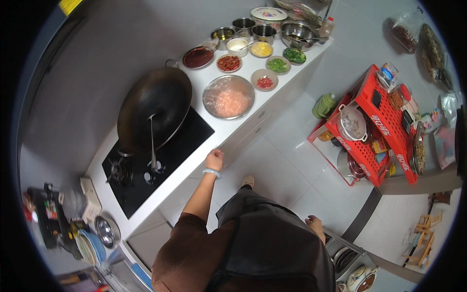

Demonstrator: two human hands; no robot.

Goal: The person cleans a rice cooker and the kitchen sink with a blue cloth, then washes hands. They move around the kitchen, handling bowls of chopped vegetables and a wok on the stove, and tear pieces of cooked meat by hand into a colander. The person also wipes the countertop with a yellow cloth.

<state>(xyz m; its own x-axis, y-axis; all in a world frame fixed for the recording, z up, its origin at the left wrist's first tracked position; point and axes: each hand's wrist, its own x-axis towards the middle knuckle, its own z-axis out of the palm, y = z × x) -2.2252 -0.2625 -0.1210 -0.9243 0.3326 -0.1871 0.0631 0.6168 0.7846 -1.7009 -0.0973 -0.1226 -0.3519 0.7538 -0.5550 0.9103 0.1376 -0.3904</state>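
Note:
My left hand (214,160), with a pale bangle (212,173) at its wrist, hangs by the counter's front edge, fingers curled and nothing seen in it. Low on the other side is my right hand (313,221), near a metal rail (344,241); its fingers are bent and its grip is unclear. A large dark wok (160,95) stands on the black gas hob (193,127), a long-handled metal utensil (153,142) resting in it. Beside the wok a steel bowl (207,104) holds pale pink food under clear film.
On the white counter (228,127) stand a plate of dark red food (197,57), chopped red chillies (229,63), chopped greens (277,65) and several steel pots. A red plastic shelf (383,120) and a green flask (323,105) stand across the tiled floor. A steel bowl (107,231) lies beyond the hob.

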